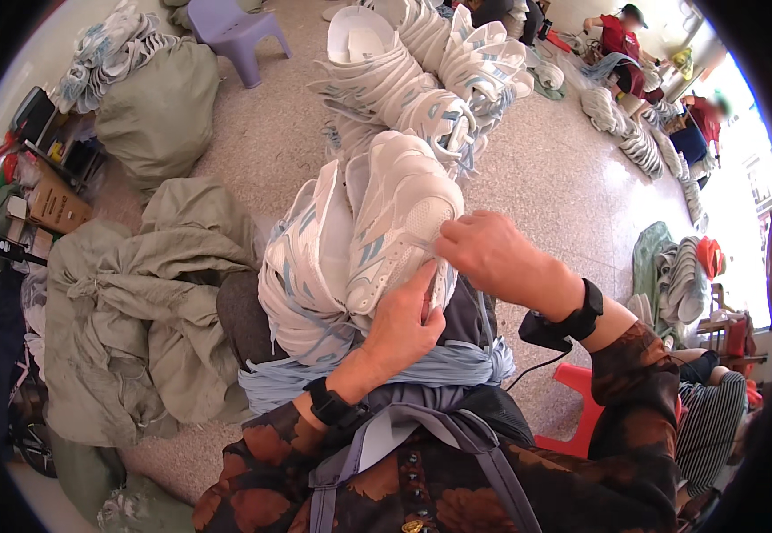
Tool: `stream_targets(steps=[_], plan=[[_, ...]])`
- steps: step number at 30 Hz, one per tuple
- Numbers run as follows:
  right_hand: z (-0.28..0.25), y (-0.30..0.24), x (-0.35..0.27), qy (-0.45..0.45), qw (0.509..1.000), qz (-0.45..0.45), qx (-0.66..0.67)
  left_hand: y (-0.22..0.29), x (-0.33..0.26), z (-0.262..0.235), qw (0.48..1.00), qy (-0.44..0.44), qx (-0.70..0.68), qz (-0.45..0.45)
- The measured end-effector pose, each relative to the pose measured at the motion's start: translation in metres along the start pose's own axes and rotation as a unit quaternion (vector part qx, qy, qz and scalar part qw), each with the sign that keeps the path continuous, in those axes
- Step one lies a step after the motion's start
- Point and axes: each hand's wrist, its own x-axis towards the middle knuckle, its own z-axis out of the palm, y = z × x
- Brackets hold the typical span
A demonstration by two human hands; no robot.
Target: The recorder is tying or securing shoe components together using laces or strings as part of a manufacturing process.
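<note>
A stack of white shoe uppers with blue-grey trim rests on my lap. The nearest white shoe upper lies on its side against it, toe pointing away. My left hand is closed on the near edge of this upper, thumb and fingers on either side. At the upper's right edge, the fingers of my right hand are pinched together beside its lacing area. A pale strip shows by those fingertips, but what they grip is hidden. Below, a thick bundle of light blue laces lies across my lap.
More stacked uppers reach away along the floor ahead. Large grey-green cloth sacks lie at left, near a purple stool. A red stool stands by my right side. People work among other stacks at far right.
</note>
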Motion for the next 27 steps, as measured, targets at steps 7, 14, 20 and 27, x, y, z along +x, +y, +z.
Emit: stream_targets(steps=[7, 14, 20, 27], plan=[[0.020, 0.019, -0.011, 0.101, 0.965, 0.078, 0.230, -0.005, 0.000, -0.002, 1.000, 0.001, -0.023, 0.007], [0.042, 0.009, -0.016, 0.106, 0.902, 0.195, 0.369, -0.004, 0.001, 0.000, 1.000, -0.016, -0.007, -0.003], [0.034, 0.004, -0.016, 0.123, 0.921, 0.195, 0.313, -0.012, -0.005, -0.001, 0.999, -0.016, -0.025, 0.028], [0.033, -0.009, -0.011, 0.011, 0.962, 0.210, 0.173, -0.012, -0.016, -0.005, 0.987, -0.029, -0.155, -0.032]])
